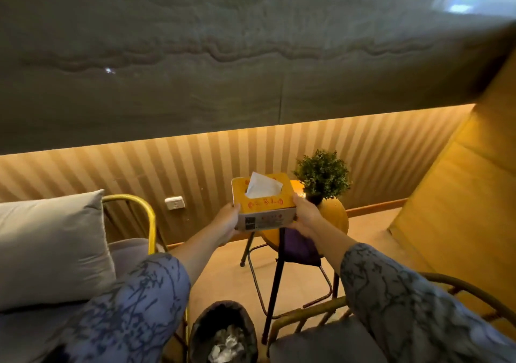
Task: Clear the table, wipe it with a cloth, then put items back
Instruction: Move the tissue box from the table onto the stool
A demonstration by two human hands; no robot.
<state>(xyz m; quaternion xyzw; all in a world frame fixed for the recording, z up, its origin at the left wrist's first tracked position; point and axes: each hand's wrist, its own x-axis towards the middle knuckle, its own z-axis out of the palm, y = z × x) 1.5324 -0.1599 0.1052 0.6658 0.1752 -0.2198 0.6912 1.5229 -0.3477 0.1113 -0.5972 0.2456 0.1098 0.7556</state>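
Observation:
A yellow tissue box point(264, 198) with a white tissue sticking out of its top is held above the small round yellow table point(333, 214). My left hand point(227, 219) grips its left end and my right hand point(305, 213) grips its right end. A small green potted plant point(322, 177) stands on the table behind the box. A dark purple cloth point(298, 246) hangs under the table's near edge, partly hidden by my right forearm.
A chair with a gold frame point(145, 214) and a grey cushion point(50, 242) stands at the left. Another metal-framed chair point(321, 312) is at the lower right. A bin point(223, 332) with crumpled paper sits on the floor below. A striped wall runs behind.

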